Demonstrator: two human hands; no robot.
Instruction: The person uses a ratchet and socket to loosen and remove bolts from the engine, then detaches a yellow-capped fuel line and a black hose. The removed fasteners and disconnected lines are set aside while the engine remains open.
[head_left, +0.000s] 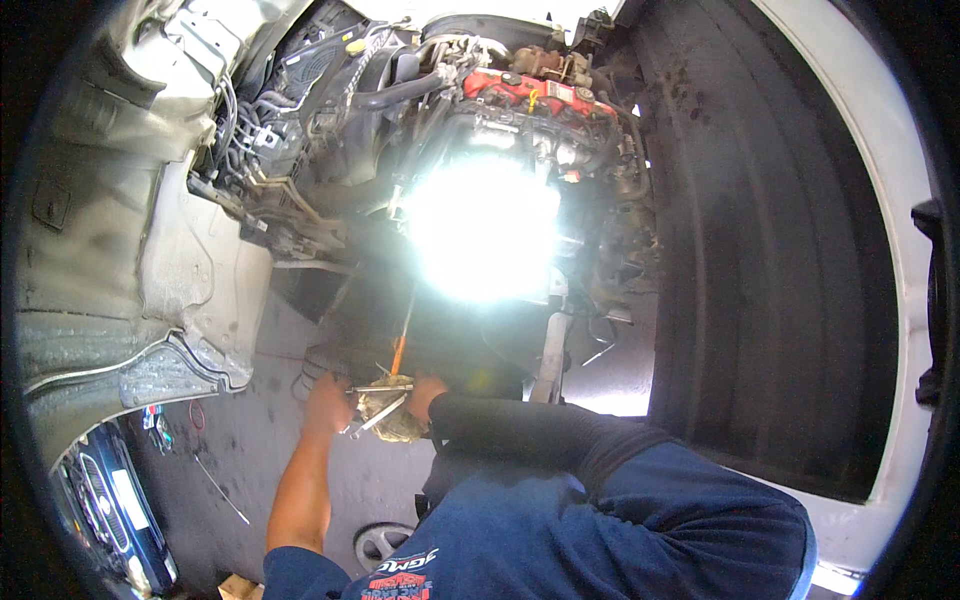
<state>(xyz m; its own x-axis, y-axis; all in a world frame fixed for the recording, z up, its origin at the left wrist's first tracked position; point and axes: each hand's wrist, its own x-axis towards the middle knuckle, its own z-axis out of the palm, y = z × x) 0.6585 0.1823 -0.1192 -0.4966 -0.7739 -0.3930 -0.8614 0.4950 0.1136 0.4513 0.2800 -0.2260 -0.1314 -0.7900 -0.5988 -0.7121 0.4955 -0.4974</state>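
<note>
Low in the middle, my left hand [328,402] is closed at the left end of a slim silver metal tool [382,388], which lies level across a tan, dirt-stained lump [402,428]. Whether that lump is cloth or a part, I cannot tell. My right hand [428,392], below a dark sleeve, is curled at the lump's right side by the tool's other end; what its fingers grip is hidden. A second silver bar [380,414] slants over the lump. Just above stands a long thin tool with an orange handle [398,355].
An engine with a red cover [530,90] fills the top. A glaring light [482,230] washes out the middle. Bare metal body panels [100,260] curve along the left, and a dark ribbed panel [770,250] rises at right. A wheel-like disc [380,543] lies below my hands.
</note>
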